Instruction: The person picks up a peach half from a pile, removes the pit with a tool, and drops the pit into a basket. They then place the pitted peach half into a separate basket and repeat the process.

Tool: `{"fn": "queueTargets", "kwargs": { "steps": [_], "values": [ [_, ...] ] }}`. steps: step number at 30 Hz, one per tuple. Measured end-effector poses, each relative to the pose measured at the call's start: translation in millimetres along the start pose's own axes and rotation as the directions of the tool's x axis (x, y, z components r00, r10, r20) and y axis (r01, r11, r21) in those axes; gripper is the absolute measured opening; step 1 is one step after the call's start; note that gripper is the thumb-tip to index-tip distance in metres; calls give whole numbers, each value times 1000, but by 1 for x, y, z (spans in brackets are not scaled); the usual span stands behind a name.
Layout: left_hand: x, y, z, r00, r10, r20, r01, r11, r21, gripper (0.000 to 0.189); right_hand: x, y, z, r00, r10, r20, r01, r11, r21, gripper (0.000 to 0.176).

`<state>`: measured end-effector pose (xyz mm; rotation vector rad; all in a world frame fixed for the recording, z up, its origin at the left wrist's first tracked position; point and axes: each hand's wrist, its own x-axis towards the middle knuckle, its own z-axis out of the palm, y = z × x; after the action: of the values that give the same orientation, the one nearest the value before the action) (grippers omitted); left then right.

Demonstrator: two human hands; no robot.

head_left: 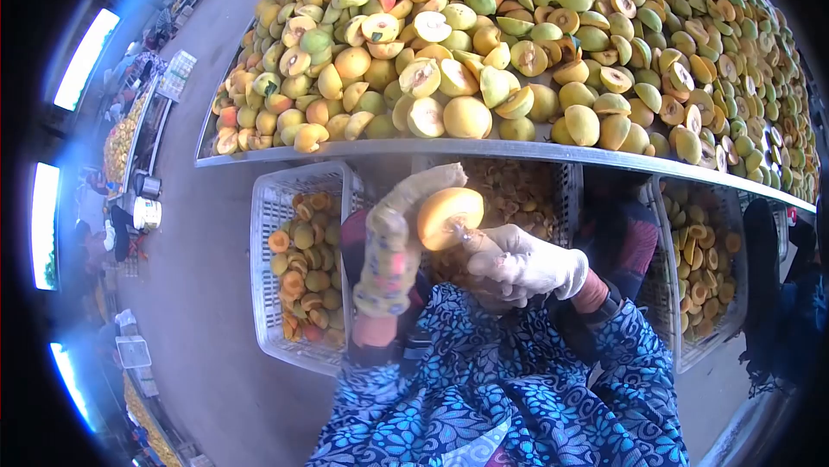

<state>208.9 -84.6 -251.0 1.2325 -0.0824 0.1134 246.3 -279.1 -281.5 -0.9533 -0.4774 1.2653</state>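
Held up over the crates is a halved yellow peach [453, 215], its cut face turned toward my right side. My left hand [387, 251], in a pale glove with a printed pattern, has its fingers wrapped round the fruit's outer edge. My right hand [531, 264], in a white glove, is closed on a small pitting tool [477, 240] with a pale handle. The tool's tip meets the middle of the cut face, where the pit sits; its exact shape is blurred.
A metal-edged table [518, 151] heaped with peach halves [423, 78] spans the front. Under its edge stand a left crate [268, 294] and a right crate [678, 294] with halves, and a middle crate [566, 195] of small pieces. Other people work far left.
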Motion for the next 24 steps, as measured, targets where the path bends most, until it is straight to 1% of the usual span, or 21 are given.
{"fn": "queueTargets", "kwargs": {
  "steps": [1, 2, 3, 4, 5, 6, 7, 8, 9, 10, 11, 12, 13, 15, 16, 17, 19, 20, 21, 23, 24],
  "values": [
    [-6, -10, -5, 993, 112, 25, -115, 969, 221, 66, 0, 1, 2, 1000, -4, -6, 4, 1000, 3, 40],
    [-12, -13, 7, 995, 91, -27, -87, 986, 141, 56, 0, 2, 4, 999, 42, -2, -42, 998, -41, 39],
    [-15, -16, 8, 995, 90, -33, -85, 987, 139, 56, 2, 1, 8, 996, 89, 5, -88, 992, -86, 38],
    [-16, -19, 7, 986, 111, -123, -77, 964, 254, 51, 0, -3, 12, 997, 61, -42, -67, 986, -151, 37],
    [-18, -20, 9, 968, 138, -210, -53, 930, 364, 45, 1, 1, 14, 997, 66, -40, -72, 987, -147, 37],
    [-19, -19, 12, 968, 135, -212, -50, 930, 364, 45, 2, 5, 15, 997, 68, -40, -73, 989, -130, 38],
    [-17, -15, 16, 970, 103, -218, -32, 951, 308, 43, 3, 5, 16, 997, 64, -40, -68, 991, -117, 39],
    [-14, -10, 21, 972, 74, -222, -17, 968, 252, 42, -1, 1, 19, 997, 68, -43, -71, 994, -80, 33],
    [-13, -7, 26, 973, 42, -228, 3, 981, 194, 40, -1, 1, 18, 997, 66, -41, -69, 994, -80, 33],
    [-12, -6, 30, 972, 40, -230, 6, 981, 196, 40, -1, 3, 17, 997, 80, 21, -80, 997, 8, 31],
    [-11, -5, 34, 969, 32, -246, 6, 988, 152, 41, 0, 3, 17, 993, 88, 84, -96, 991, 93, 30],
    [-10, -5, 36, 965, 25, -262, 3, 994, 106, 41, 2, 13, 13, 989, 10, 150, -46, 971, 234, 30],
    [-8, -7, 35, 963, 26, -267, 3, 994, 105, 41, 3, 15, 11, 988, 14, 154, -50, 971, 233, 30],
    [-5, -11, 31, 977, 90, -192, -66, 990, 129, 44, 3, 16, 7, 969, 27, 247, -126, 911, 393, 33],
    [-5, -10, 32, 976, 10, -218, 19, 991, 131, 48, 5, 17, 6, 959, 47, 280, -172, 880, 442, 40],
    [-5, -11, 34, 975, 15, -221, 14, 992, 128, 48, 5, 19, 5, 958, 52, 282, -176, 882, 436, 40],
    [0, -14, 35, 991, -44, -124, 32, 995, -95, 51, 4, 19, 3, 928, -6, 372, -225, 788, 573, 39],
    [2, -15, 31, 993, -50, -107, 46, 998, -45, 53, 1, 18, 3, 947, 38, 319, -231, 770, 594, 37],
    [5, -16, 30, 993, -39, -115, 33, 998, -51, 53, -2, 17, 3, 945, 50, 323, -240, 776, 583, 37],
    [13, -17, 29, 961, -165, -223, 68, 918, -390, 53, -6, 14, 2, 991, -62, 117, 10, 918, 395, 42],
    [16, -20, 18, 914, -164, -370, 6, 920, -393, 53, -10, -5, 11, 975, -131, 180, 1, 811, 585, 36]
  ]
}}
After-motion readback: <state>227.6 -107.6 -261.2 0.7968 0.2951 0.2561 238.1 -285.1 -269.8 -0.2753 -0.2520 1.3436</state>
